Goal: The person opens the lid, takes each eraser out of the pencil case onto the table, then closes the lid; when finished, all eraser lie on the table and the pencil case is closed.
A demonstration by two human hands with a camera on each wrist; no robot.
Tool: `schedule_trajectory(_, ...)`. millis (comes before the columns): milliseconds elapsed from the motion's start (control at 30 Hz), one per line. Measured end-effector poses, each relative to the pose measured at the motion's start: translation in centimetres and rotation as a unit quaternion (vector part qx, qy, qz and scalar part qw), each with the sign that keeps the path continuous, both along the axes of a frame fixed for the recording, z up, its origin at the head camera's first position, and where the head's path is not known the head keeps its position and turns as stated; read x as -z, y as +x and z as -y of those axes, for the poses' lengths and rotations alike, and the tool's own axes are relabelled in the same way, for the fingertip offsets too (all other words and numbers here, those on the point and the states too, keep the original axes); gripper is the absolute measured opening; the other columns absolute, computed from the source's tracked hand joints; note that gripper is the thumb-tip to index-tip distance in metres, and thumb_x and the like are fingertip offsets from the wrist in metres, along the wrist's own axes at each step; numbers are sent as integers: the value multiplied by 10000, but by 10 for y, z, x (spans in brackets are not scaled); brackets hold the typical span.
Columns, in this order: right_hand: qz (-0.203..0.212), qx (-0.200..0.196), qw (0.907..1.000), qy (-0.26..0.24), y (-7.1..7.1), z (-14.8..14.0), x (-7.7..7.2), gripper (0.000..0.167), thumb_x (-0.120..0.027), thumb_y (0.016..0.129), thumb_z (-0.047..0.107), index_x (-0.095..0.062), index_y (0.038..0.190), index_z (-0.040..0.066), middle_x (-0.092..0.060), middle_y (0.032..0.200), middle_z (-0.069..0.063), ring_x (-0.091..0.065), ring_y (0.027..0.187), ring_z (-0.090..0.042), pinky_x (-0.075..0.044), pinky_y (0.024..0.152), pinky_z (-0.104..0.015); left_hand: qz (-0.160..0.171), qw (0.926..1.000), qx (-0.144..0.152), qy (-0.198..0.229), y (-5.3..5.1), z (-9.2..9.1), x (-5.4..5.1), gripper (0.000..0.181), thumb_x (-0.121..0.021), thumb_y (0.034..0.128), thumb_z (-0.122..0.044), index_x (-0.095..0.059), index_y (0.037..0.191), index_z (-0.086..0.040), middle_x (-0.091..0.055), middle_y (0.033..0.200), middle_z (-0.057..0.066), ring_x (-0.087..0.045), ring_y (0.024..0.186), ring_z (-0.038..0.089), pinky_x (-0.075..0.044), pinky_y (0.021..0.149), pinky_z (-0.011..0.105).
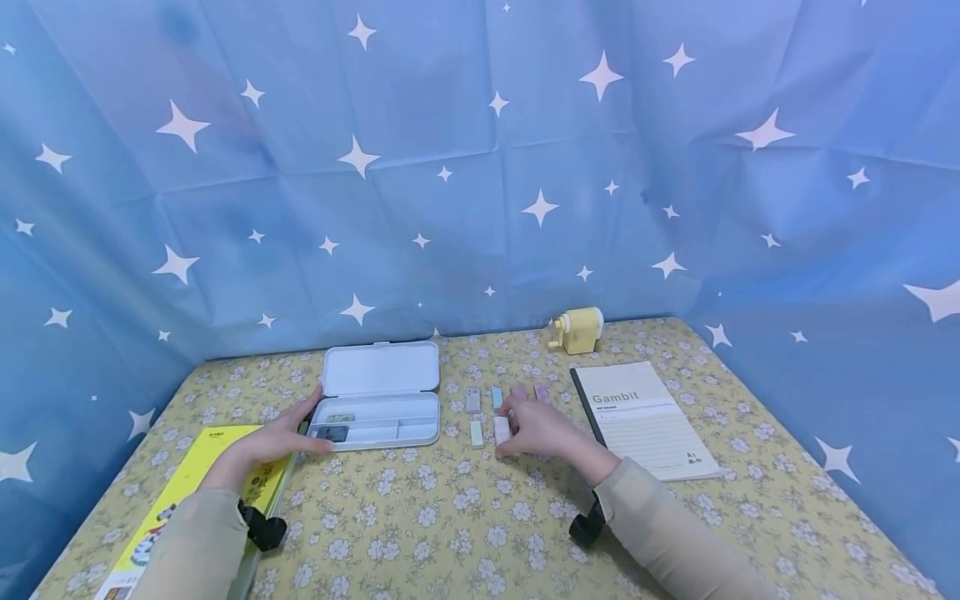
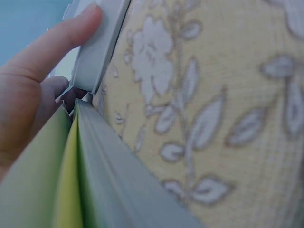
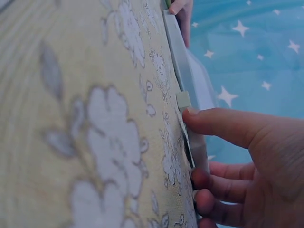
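Observation:
An open white pencil case (image 1: pixel 417 429) lies on the table, its lid raised toward the back. My left hand (image 1: pixel 273 435) holds the case's left end, thumb along the front wall and fingers at the back. Inside its left side are a dark block (image 1: pixel 332 433) and a pale green one (image 1: pixel 341 417). With thumb and forefinger my right hand (image 1: pixel 546 429) pinches a whitish eraser (image 1: pixel 502 428) on the tabletop. Around it lie a pale green eraser (image 1: pixel 476 434), a grey one (image 1: pixel 473 400), a blue one (image 1: pixel 497 397), a pink one (image 1: pixel 518 391) and a purple one (image 1: pixel 542 392).
A yellow pencil sharpener (image 1: pixel 581 331) stands at the back edge. To the right lies a notebook (image 1: pixel 647 421). A thick yellow book (image 1: pixel 191 475) sits under the left forearm. Flowered cloth (image 1: pixel 420 525) covers the table; a blue starred curtain (image 1: pixel 450 208) hangs behind.

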State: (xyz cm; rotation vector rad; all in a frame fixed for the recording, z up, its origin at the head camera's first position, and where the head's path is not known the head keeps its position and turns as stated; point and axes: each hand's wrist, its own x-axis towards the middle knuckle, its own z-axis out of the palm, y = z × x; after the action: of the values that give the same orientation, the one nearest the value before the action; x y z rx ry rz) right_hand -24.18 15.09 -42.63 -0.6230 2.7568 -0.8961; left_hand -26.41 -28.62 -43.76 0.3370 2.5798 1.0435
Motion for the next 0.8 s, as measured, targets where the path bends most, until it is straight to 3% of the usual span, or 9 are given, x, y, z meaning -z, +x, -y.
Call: schedule_trajectory(800,85,-47,9999,-24,-2,-1,-2,580,-830,752,309,-567,1203,57,-579,775,21,-509,626,-137,-429,529,-318,-24,9999,25,96,3,-2,-4,1137,-775,804,-374,37,1563,-133,56,1574,283,79,1407,507,-13,1054,717)
